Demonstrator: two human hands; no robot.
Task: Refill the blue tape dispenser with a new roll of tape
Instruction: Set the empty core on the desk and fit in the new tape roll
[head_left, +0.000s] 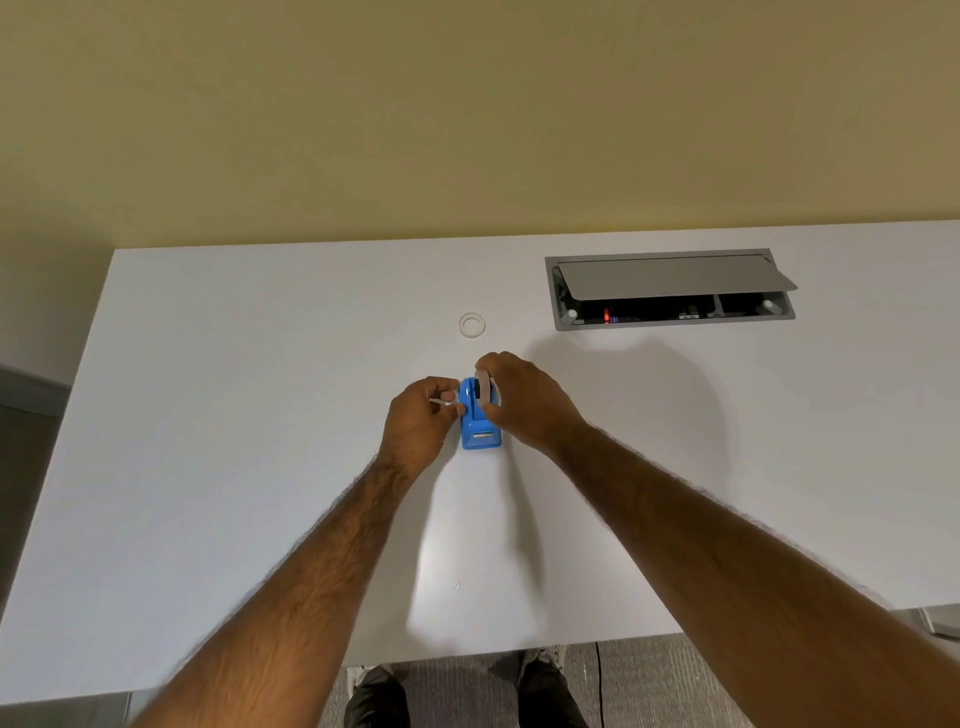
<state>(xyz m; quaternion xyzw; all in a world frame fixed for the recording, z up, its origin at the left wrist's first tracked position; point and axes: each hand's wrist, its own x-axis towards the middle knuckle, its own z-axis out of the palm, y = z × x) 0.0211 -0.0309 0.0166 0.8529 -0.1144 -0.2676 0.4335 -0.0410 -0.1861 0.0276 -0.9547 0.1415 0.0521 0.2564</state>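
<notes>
Right hand (524, 402) grasps a translucent roll of tape (485, 391) atop the small blue plastic tape dispenser (480, 434), mid smooth white counter (234, 415); left hand (418, 423) pinches the loose tape strip (441, 402); beyond lies a clear plastic ring (472, 325); far right, a grey metal hatch (670, 278), flap raised.

We see a white desk (208, 415) set against a yellowish wall (467, 104). Let into its far right part is a grey cable box (566, 318), its flap lid (670, 278) tilted open; inside, we make out dark sockets and a small red light (606, 315). Below the near edge lies grey carpet (654, 675), with a thin black cable (600, 686) running across it.
</notes>
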